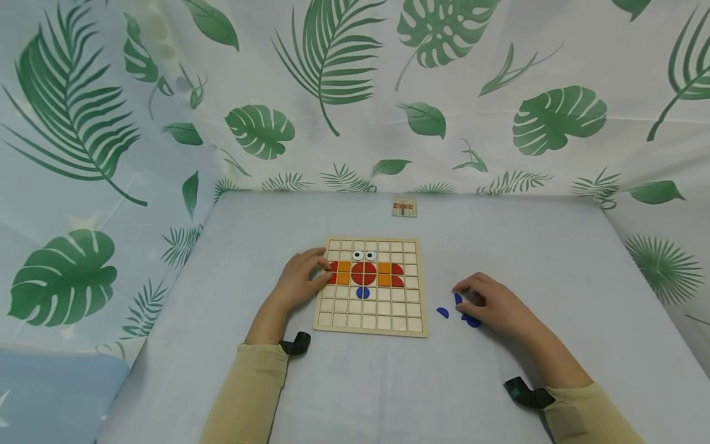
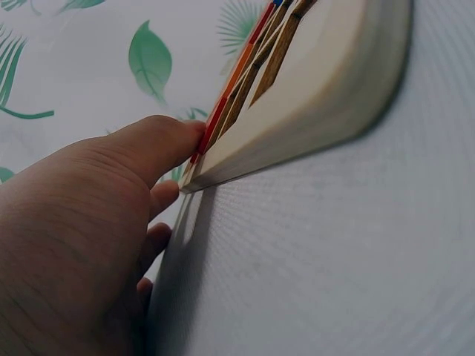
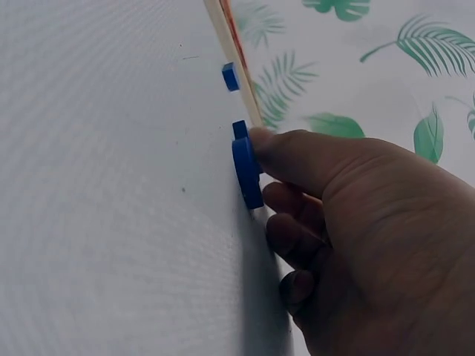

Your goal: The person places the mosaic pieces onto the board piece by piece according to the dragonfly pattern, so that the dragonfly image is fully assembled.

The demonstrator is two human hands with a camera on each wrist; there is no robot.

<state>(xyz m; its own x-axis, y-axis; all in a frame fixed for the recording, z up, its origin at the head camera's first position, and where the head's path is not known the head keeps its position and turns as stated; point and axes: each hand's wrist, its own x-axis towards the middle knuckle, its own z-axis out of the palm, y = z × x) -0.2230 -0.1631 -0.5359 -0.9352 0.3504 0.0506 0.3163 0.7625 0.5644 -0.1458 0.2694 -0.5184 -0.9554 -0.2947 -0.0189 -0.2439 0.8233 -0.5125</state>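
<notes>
A square wooden grid board (image 1: 367, 333) lies mid-table, bearing red and orange pieces, two eye discs (image 1: 364, 255) and a blue circle (image 1: 363, 293). My left hand (image 1: 299, 277) rests at the board's left edge, thumb touching a red piece (image 1: 333, 277); in the left wrist view the thumb (image 2: 174, 141) lies on that edge. To the right of the board, my right hand (image 1: 493, 305) pinches a small blue piece (image 1: 458, 298) between thumb and index finger. Beneath that hand are more blue pieces (image 1: 471, 321), partly hidden. One blue piece (image 1: 442, 312) lies apart nearby.
A small pattern card (image 1: 404, 208) with a similar design lies behind the board. White cloth covers the table (image 1: 366, 388). Leaf-printed curtains (image 1: 355, 142) hang around the back and sides. Each wrist wears a black camera (image 1: 527, 394).
</notes>
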